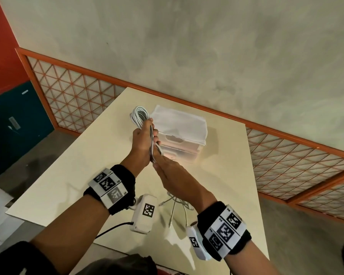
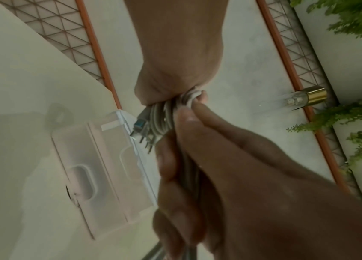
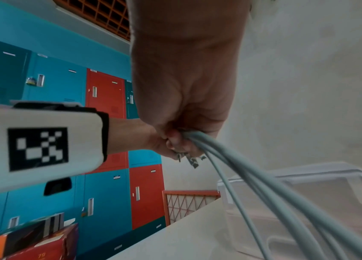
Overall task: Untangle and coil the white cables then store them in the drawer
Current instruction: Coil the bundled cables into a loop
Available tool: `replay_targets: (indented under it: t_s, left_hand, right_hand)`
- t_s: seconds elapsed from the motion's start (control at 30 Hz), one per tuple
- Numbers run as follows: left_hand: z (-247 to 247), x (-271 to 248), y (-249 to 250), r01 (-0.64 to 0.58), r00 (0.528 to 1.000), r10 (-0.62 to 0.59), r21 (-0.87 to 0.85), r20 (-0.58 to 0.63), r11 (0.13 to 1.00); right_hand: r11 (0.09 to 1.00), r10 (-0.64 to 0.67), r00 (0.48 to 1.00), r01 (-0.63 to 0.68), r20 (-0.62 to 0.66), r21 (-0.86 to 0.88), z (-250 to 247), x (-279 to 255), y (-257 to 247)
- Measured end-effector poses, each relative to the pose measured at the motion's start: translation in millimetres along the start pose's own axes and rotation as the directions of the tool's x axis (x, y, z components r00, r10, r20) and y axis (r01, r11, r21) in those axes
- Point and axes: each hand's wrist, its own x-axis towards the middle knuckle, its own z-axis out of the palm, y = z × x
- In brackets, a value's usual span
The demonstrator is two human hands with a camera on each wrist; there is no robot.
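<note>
My left hand (image 1: pixel 144 135) is raised above the table and grips a coil of white cable (image 1: pixel 139 115), whose loops stick out above the fist. My right hand (image 1: pixel 163 167) meets it from below, fingers curled round the coil's lower strands (image 2: pixel 186 176). In the left wrist view, a connector plug (image 2: pixel 141 126) pokes out between the two hands. In the right wrist view, strands (image 3: pixel 264 190) run from my right hand (image 3: pixel 186 105) past the camera. The translucent drawer unit (image 1: pixel 184 135) stands on the table just behind the hands.
More loose white cable (image 1: pixel 175 203) lies on the cream table (image 1: pixel 226 175) under my forearms. An orange lattice railing (image 1: pixel 72 96) runs behind the table. Blue and red lockers (image 3: pixel 109 98) stand to the left, and red boxes (image 3: pixel 31 242) sit near them.
</note>
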Motion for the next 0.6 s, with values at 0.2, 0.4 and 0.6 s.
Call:
replay_targets:
  t_s: [0.2,0.4,0.6]
  left_hand:
    - [-11,0,3,-0.017,0.999,0.014,-0.079,-0.037,0.997]
    - [-23,4,12,-0.020,1.000,0.020,-0.103,-0.003,0.995]
    - [-16,-9,10,-0.121,0.973,0.061,0.264,0.224,0.957]
  right_hand:
    - [0.996,0.018,0.965,-0.040,0.262,0.077,-11,-10,0]
    - [0.931,0.049,0.973,-0.127,0.226,0.344,-30,-26,20]
    - [0.916,0.133,0.987,-0.157,0.089,0.370,-56,-19,19]
